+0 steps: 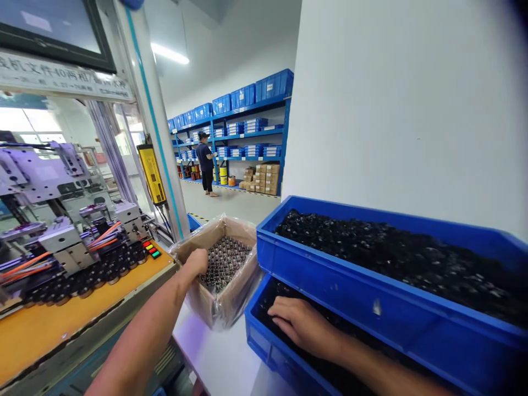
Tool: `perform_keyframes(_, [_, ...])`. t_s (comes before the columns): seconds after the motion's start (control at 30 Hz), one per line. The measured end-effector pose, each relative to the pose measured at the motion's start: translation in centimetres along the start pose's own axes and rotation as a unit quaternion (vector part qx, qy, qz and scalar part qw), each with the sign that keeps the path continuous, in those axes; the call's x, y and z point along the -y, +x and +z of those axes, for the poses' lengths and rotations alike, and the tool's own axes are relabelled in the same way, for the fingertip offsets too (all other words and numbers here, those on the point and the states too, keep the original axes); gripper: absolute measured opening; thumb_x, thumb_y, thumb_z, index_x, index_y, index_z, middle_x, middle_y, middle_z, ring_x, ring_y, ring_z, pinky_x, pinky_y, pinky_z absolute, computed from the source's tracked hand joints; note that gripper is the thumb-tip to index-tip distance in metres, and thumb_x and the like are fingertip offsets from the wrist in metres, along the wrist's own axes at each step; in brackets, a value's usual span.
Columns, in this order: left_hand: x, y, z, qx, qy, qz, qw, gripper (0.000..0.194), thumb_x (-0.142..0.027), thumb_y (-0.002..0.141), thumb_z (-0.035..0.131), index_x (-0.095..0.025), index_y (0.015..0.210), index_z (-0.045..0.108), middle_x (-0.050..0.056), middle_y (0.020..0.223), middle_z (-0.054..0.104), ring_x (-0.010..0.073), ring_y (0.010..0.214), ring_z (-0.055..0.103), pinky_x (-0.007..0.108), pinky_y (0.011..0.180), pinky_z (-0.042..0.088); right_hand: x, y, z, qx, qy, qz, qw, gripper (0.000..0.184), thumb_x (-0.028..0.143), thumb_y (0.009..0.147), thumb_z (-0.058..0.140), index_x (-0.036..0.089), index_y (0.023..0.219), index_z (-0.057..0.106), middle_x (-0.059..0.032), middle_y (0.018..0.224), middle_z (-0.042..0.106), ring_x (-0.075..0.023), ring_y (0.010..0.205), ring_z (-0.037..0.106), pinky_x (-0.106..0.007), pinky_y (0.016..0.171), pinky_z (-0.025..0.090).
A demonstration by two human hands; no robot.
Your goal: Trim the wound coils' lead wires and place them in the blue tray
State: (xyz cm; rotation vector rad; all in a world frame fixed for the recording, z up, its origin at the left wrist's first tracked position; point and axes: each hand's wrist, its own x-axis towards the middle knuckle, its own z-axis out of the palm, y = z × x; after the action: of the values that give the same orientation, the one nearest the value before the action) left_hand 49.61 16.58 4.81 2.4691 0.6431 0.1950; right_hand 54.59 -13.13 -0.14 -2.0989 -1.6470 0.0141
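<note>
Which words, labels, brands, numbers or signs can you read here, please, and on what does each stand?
"机文件40两相/": white sign under the monitor; the character at its left edge is cut off, the rest too blurred.
Mark on the monitor's frame: too blurred.
Print on the yellow unit: too small.
Labels on the shelved blue bins: too small.

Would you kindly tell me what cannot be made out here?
Anything in the left hand: head view, hidden by the hand itself.
Anything under the right hand: head view, hidden by that hand.
Much of the lower bin: head view, covered by the upper bin.
Monitor: head view, cut off by the top edge.
Shelf-bin labels: head view, too small.
</note>
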Motion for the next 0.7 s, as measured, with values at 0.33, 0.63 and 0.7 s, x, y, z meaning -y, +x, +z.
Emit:
perform_keyframes(0.33, [2.5,-22.1,0.1,-0.125,-0.439,0.035,0.889,0.027,-0.037,0.078,0.072,-0.014,0.091,0.066,0.013,0.106,0.075,0.0205,0.087,0.072,0.034,0.079,0.058,1.8,0.5,-0.5,-0.193,0.025,-0.082,0.977,0.019,0.018,0.092,0.048,0.015,0.089,0.067,-0.0080,0.079,0.066,-0.0181,0.072,0.064,-0.032,0.068,0.054])
perform_keyframes(0.63, [0.5,-29.7,1.8,-0.149,-0.570,0.085,0.803,0.035,-0.003,0.053,0.086,-0.018,0.083,0.080,0.004,0.091,0.071,0.0102,0.068,0.066,0.019,0.063,0.055,14.8,-0.6,-1.0,-0.190,0.145,-0.249,0.938,0.012,0.011,0.088,0.057,0.018,0.097,0.062,-0.0052,0.082,0.066,-0.0139,0.074,0.063,-0.025,0.065,0.054])
perform_keyframes(0.7, [0.4,-30.2,2.4,-0.117,-0.580,0.061,0.804,0.034,-0.005,0.054,0.086,-0.019,0.084,0.080,0.005,0.094,0.073,0.0104,0.067,0.067,0.020,0.062,0.056,16.1,-1.6,-0.3,-0.185,0.180,-0.258,0.931,0.016,0.008,0.088,0.057,0.017,0.101,0.061,-0.0060,0.083,0.065,-0.0143,0.074,0.063,-0.025,0.064,0.054])
